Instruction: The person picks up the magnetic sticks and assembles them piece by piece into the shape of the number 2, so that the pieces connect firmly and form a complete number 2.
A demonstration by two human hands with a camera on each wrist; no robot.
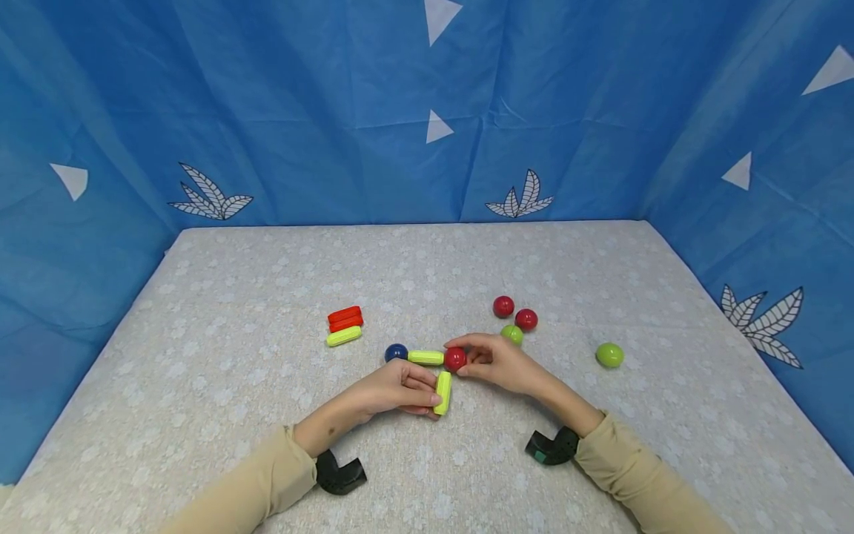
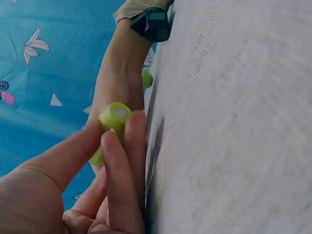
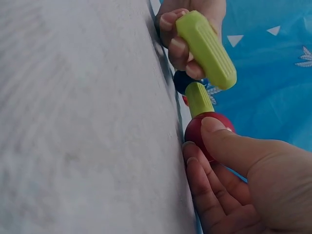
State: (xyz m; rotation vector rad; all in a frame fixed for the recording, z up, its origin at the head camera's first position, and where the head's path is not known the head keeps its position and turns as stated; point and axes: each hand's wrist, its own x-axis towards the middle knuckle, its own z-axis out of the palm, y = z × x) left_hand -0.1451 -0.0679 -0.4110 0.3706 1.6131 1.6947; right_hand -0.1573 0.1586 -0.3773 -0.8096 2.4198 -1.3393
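Observation:
My left hand [image 1: 398, 389] pinches a ridged yellow-green rod [image 1: 443, 393] between thumb and fingers. In the left wrist view that rod [image 2: 115, 117] shows a round grey spot on its end. My right hand [image 1: 502, 363] grips a red ball [image 1: 456, 360], thumb on one side and fingers on the other. A second yellow-green rod [image 1: 425, 357] runs from the red ball to a dark blue ball [image 1: 396, 352], the three in a row. In the right wrist view the held rod [image 3: 207, 48] stands apart from the red ball [image 3: 209, 131].
Two red rods [image 1: 345, 319] and a yellow-green rod [image 1: 344, 337] lie to the left. Beyond my right hand sit two red balls [image 1: 503, 306] and a green ball [image 1: 512, 334]. Another green ball [image 1: 610, 354] is farther right. Blue curtains [image 1: 414, 178] border the patterned tabletop [image 1: 233, 334].

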